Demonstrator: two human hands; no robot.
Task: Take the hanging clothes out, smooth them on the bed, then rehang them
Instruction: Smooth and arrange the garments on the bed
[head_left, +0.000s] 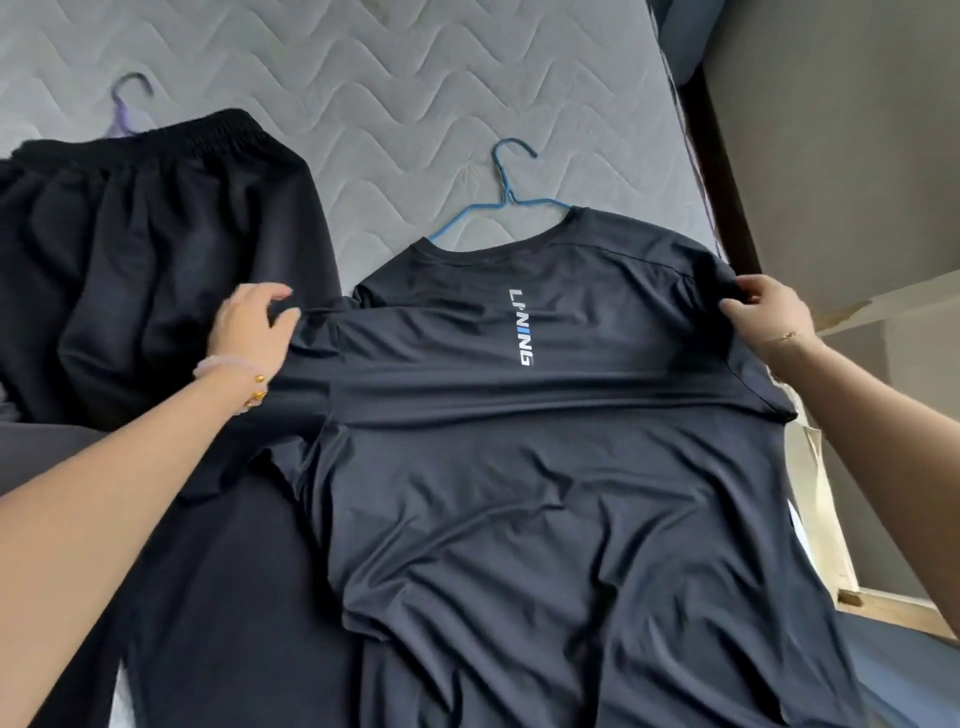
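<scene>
A dark navy T-shirt (545, 467) with a vertical white and blue logo lies spread on the bed, a blue wire hanger (511, 200) sticking out of its collar. My left hand (254, 327) pinches the shirt's left sleeve edge, and my right hand (763, 312) pinches the right sleeve near the shoulder. The cloth between them is pulled into a taut horizontal fold. Creases run across the lower part of the shirt.
Black trousers (156, 249) with an elastic waistband lie to the left on a purple hanger (127, 104). The quilted grey mattress (395, 93) shows beyond. A dark wooden bed frame (722, 171) and floor run along the right.
</scene>
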